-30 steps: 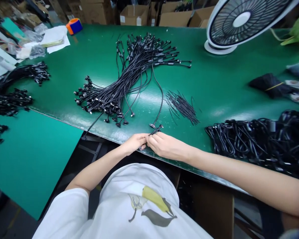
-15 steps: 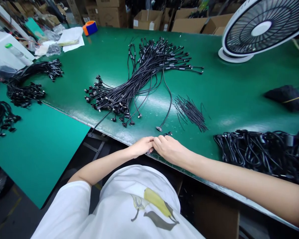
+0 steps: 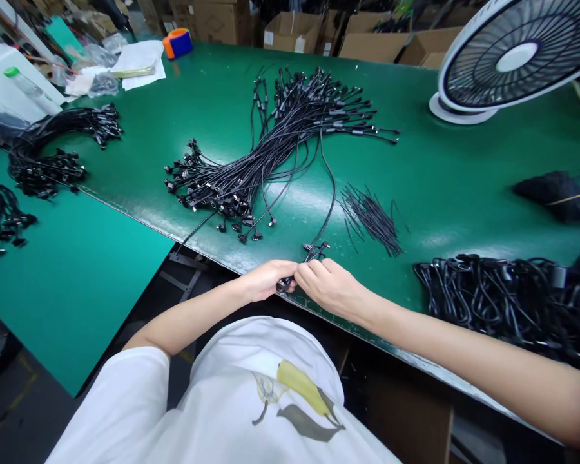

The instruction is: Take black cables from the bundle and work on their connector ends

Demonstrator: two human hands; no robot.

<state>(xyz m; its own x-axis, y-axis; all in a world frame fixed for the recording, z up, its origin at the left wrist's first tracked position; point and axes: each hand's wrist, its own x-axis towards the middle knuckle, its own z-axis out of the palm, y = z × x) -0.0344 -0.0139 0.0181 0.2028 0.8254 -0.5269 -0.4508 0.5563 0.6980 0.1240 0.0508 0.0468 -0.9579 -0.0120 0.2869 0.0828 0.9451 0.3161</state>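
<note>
Close together at the table's front edge, both my hands grip one folded black cable (image 3: 284,284). My left hand (image 3: 267,281) is closed around its coiled part. With fingers pinched, my right hand (image 3: 325,281) holds the same cable from the other side; connector ends stick out above the fingers. Just beyond lies a loose cable end with a connector (image 3: 308,247), which runs back to a large pile of black cables (image 3: 280,142). To the right of that end is a small heap of thin black ties (image 3: 373,219). My fingers hide part of the held cable.
Bundled black cables (image 3: 502,296) lie in a row at the right. A white fan (image 3: 464,116) stands at the back right. More cable bunches (image 3: 62,154), papers (image 3: 138,59) and an orange-and-blue tape roll (image 3: 178,44) are on the left. Cardboard boxes (image 3: 292,31) stand behind the green table (image 3: 212,84).
The cable between my hands now shows, its coil at my left fingers and its connector ends above my right ones. My left hand has shifted slightly left. The view has moved a little.
</note>
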